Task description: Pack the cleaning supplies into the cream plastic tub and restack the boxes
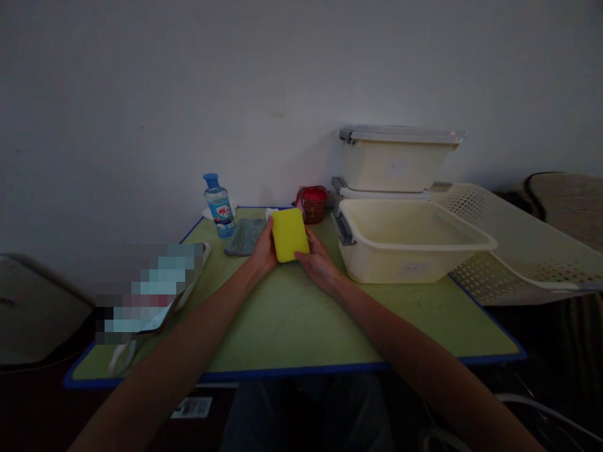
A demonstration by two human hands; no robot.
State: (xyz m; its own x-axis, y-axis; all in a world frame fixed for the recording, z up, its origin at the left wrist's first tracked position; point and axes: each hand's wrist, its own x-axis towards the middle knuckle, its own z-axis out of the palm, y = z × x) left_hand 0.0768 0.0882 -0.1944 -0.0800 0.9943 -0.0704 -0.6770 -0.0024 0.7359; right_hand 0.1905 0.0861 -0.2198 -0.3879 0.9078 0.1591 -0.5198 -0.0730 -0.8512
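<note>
A yellow sponge [289, 233] stands tilted up between both my hands over the middle of the green table [292, 314]. My left hand [264, 251] grips its left edge and my right hand [319, 260] holds its right and lower edge, fingers closed on it. A grey knitted cloth [244, 236] lies just left of the hands.
A clear water bottle with a blue cap [219, 207] stands at the back left. A small red basket [313, 204] sits behind the sponge. An open cream tub [405, 242] lies at the right, a lidded tub [398, 157] behind it and a white perforated tray [518, 245] beside it.
</note>
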